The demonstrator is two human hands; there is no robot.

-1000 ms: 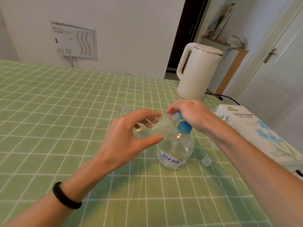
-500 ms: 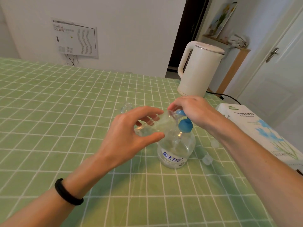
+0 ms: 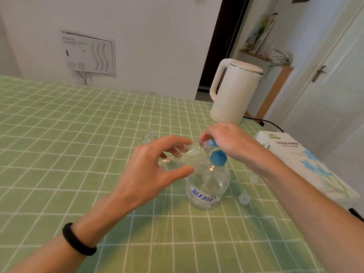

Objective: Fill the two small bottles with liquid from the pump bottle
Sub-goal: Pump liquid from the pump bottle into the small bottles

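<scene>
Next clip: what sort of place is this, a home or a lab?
Most likely a home, perhaps a dining or kitchen table. A green checked tablecloth carries a white kettle and a tissue box, and a room door stands close by.

Reads "TISSUE PAPER" in dark capitals on the white top of the tissue box (image 3: 295,164), with a smaller line just beneath too fine to make out. Shows blue Chinese characters, 蓝月亮, on the white label of the pump bottle (image 3: 208,180). Carries only illegibly small print on the wall panel (image 3: 88,53).
</scene>
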